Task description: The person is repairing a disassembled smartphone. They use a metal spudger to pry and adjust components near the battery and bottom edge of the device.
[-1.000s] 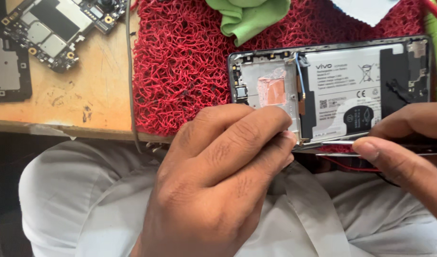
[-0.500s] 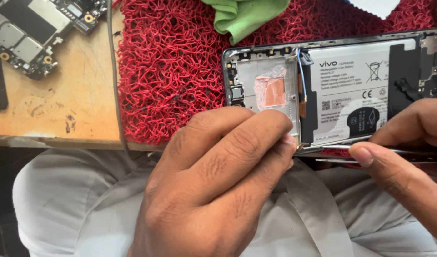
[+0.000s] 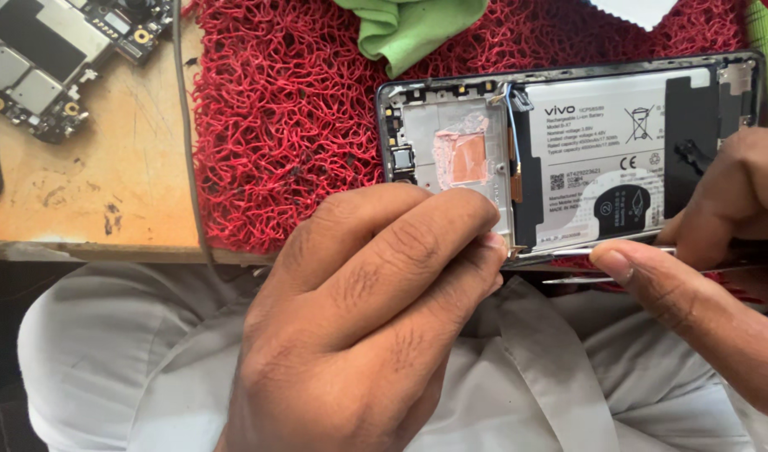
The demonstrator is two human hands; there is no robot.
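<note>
Opened dark-framed phone w/ white battery (image 3: 568, 151) is seen shifted slightly right vs. earlier, on red looped mat (image 3: 292, 125), near edge pinched by left hand (image 3: 359, 326), thin metal tweezers (image 3: 618, 251) gripped by right hand (image 3: 702, 243).

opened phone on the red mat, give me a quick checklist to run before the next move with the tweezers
1. Opened phone lies flat on the red mat: ok.
2. Left hand steadies the phone's near edge: ok.
3. Right hand grips the tweezers: ok.
4. Tweezer tip placed at the near edge by the left fingertips: cannot tell, fingers hide it.
5. Battery looks flat and unpierced: ok.
6. Green cloth and circuit board lie apart from the phone: ok.
</note>
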